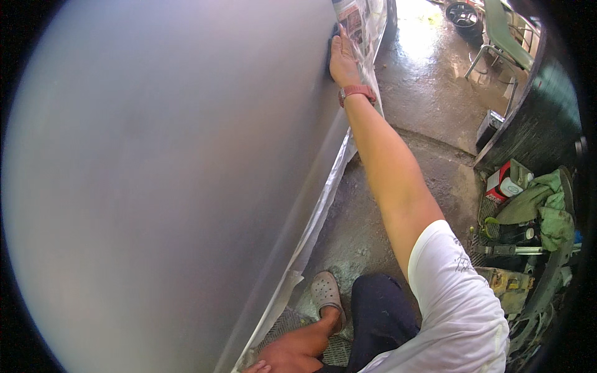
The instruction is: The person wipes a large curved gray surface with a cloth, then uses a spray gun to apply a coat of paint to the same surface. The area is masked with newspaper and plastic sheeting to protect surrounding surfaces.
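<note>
A large, smooth grey panel fills the left side of the view, apparently part of a vehicle body. My right arm stretches far forward along its edge. At the far end, my right hand presses a dark pad against the panel; the hand covers most of the pad. Beside that hand, printed masking paper and clear plastic film run along the panel's edge. At the bottom edge, the fingers of my left hand show in part, lying spread by my bare knee with nothing visible in them.
Wet concrete floor lies right of the panel. A green chair and a black bucket-like thing stand at the far right. Nearer, a curved dark panel, a red-and-white can, green cloth and tools crowd the right side.
</note>
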### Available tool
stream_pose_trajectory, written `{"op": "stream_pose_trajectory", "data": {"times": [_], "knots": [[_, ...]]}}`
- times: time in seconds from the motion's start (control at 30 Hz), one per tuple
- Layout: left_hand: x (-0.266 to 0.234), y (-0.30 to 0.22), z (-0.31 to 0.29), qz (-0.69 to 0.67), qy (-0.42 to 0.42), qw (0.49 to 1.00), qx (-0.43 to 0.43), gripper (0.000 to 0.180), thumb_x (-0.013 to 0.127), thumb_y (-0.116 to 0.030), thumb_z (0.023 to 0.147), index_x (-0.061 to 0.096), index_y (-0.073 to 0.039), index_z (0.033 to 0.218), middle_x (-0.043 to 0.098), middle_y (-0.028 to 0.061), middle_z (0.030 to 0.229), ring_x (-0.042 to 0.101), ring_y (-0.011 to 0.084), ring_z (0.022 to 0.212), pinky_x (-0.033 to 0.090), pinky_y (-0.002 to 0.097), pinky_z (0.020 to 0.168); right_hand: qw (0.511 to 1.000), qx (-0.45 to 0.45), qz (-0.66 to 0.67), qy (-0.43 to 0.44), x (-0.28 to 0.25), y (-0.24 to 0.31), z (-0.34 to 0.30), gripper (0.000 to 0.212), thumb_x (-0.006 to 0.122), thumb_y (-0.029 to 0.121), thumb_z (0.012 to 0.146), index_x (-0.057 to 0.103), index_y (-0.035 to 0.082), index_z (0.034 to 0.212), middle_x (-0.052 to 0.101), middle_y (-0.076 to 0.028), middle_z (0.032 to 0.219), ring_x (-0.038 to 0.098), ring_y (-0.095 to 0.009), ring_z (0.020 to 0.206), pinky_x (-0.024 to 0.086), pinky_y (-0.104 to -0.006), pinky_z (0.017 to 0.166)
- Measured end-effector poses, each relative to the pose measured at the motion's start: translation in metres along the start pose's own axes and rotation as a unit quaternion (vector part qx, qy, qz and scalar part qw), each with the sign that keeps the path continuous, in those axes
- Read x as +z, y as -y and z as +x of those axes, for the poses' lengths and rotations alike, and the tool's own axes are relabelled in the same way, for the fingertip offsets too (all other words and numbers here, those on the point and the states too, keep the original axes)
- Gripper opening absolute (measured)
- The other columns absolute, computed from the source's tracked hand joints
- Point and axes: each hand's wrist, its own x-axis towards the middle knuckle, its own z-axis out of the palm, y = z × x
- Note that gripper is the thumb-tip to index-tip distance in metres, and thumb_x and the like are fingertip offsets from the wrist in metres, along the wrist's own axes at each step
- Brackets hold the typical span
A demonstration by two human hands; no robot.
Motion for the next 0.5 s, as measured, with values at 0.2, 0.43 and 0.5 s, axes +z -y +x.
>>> {"op": "stream_pose_trajectory", "data": {"times": [0.2, 0.43, 0.5], "knots": [[0.011, -0.033, -0.002, -0.005, -0.075, 0.991, -0.106, 0.041, 0.069, -0.033, 0.097, 0.067, 0.001, 0.119, 0.068, 0.0215, 0.118, 0.062, 0.0393, 0.111, 0.046, 0.0493, 0.103, 0.998, -0.052, 0.016, 0.041, 0.012, 0.037, -0.127, 0.058, 0.033, 0.031, 0.112, 0.02, 0.012, 0.165, 0.019, -0.013, 0.171, 0.012, -0.037, 0.159, 0.011, -0.0584, 0.126], [0.027, -0.031, 0.004, -0.035, -0.034, 0.997, -0.063, 0.04, 0.07, -0.028, 0.096, 0.064, 0.0, 0.124, 0.064, 0.0226, 0.125, 0.059, 0.04, 0.115, 0.045, 0.0495, 0.103, 0.912, -0.375, 0.006, 0.169, 0.032, 0.194, -0.453, 0.063, 0.051, 0.035, 0.1, 0.034, 0.021, 0.159, 0.027, -0.005, 0.168, 0.02, -0.033, 0.157, 0.009, -0.0594, 0.127], [0.031, -0.04, 0.013, -0.051, -0.02, 0.997, -0.047, 0.039, 0.071, -0.026, 0.095, 0.065, 0.0, 0.124, 0.064, 0.0227, 0.125, 0.059, 0.0402, 0.115, 0.045, 0.0498, 0.104, 0.87, -0.448, 0.016, 0.206, 0.031, 0.174, -0.475, 0.059, 0.054, 0.038, 0.1, 0.042, 0.028, 0.157, 0.032, 0.005, 0.168, 0.022, -0.028, 0.157, 0.007, -0.059, 0.127]]}}
